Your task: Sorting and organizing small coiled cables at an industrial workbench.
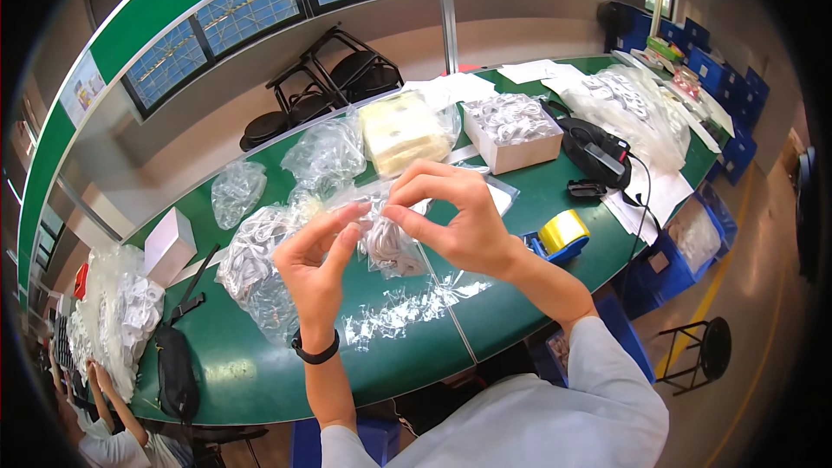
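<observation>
Both of my hands are raised over the middle of the green table, fingertips facing each other a short way apart. The thumb and fingers of my left hand [314, 262] come together in a pinch; whatever they hold, if anything, is too small to make out. My right hand [458, 218] pinches likewise with thumb and forefinger, its other fingers curled. Just behind the fingertips lies a clear bag of white coiled cables [390, 244]. Small white and clear pieces [403, 316] are scattered on the tabletop below my hands. Left of my left hand lies another bag of white cables [256, 251].
On the green table [260, 377] stand a white box of cables [513, 134], a yellow stack [406, 132], a blue tape dispenser [559, 237] and a black bag [598, 156]. A black pouch [177, 373] lies left. Another person's hands [100, 377] work at far left.
</observation>
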`<state>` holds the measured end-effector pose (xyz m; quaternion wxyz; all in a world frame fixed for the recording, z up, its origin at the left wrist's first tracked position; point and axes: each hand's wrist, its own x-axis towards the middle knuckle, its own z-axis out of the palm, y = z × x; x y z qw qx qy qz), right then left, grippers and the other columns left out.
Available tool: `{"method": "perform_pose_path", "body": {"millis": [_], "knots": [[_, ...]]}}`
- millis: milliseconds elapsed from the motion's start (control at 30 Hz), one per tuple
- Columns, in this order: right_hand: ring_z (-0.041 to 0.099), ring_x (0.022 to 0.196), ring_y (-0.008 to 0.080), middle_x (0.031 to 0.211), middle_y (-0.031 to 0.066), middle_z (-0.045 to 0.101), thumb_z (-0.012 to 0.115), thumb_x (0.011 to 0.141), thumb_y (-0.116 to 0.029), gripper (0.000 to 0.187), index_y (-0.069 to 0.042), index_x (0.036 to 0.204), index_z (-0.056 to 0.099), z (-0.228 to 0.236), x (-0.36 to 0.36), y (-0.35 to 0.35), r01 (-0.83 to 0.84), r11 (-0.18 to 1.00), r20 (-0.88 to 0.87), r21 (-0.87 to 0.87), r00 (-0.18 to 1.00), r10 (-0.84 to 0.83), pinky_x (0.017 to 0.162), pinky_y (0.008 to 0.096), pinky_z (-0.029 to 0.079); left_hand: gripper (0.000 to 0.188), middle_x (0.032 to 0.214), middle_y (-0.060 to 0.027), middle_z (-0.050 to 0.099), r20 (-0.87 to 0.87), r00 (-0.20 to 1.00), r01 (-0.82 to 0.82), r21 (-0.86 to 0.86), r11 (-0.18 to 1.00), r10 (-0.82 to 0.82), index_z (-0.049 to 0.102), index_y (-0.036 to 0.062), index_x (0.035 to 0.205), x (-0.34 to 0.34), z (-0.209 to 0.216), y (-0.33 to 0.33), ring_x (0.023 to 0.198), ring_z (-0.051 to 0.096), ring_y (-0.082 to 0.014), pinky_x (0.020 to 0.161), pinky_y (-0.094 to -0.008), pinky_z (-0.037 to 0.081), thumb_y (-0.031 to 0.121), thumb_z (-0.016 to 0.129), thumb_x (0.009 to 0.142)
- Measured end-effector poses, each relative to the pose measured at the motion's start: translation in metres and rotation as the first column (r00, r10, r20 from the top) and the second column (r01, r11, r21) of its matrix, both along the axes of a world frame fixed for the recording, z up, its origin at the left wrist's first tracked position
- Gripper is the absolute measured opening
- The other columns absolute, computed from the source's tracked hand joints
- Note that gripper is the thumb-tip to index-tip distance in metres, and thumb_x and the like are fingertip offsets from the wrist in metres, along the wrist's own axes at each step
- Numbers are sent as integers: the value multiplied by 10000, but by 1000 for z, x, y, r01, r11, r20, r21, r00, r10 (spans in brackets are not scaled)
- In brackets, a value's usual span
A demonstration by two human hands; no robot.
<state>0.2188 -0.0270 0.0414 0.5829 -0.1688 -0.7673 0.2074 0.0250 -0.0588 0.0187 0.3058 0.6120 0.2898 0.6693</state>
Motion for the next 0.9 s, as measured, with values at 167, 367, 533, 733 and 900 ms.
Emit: {"method": "perform_pose_path", "body": {"millis": [167, 367, 533, 733, 900], "knots": [[677, 774, 211, 842, 103, 693, 724, 821, 11, 52, 14, 868, 703, 4, 0, -1, 37, 996, -20, 76, 999, -36, 711, 295, 522, 122, 955, -142, 750, -38, 991, -126, 17, 992, 126, 733, -76, 982, 2, 3, -7, 830, 707, -163, 753, -256, 544, 3, 658, 927], [692, 736, 212, 818, 107, 715, 734, 820, -2, 69, 11, 887, 728, 5, -1, 8, 39, 997, -43, 63, 998, -37, 673, 299, 520, 125, 925, -146, 747, 15, 987, -160, 59, 985, 160, 714, -73, 1006, 2, -2, -7, 804, 702, -156, 743, -250, 538, 9, 657, 930], [688, 726, 218, 800, 107, 711, 740, 818, -8, 76, 15, 890, 732, 8, 1, 9, 11, 998, -46, 54, 999, -9, 656, 294, 512, 162, 928, -158, 739, 43, 986, -160, 22, 987, 159, 682, -71, 1071, 6, -1, -5, 807, 704, -162, 747, -257, 545, -6, 654, 925], [696, 735, 183, 814, 104, 730, 738, 811, 18, 118, -2, 927, 752, 9, 4, 12, -40, 998, -6, 48, 999, 41, 661, 280, 520, 140, 913, -134, 723, 24, 983, -185, 82, 979, 183, 705, -77, 1025, 2, -3, -7, 844, 705, -172, 773, -266, 543, -39, 657, 899], [702, 751, 182, 865, 107, 742, 699, 803, 78, 180, 8, 958, 755, 8, 9, 11, -195, 979, -48, -50, 980, 193, 690, 286, 536, 188, 889, -132, 717, -92, 959, -247, 202, 948, 269, 694, -64, 1079, -5, -12, -5, 764, 714, -206, 728, -287, 556, -7, 654, 905]]}}
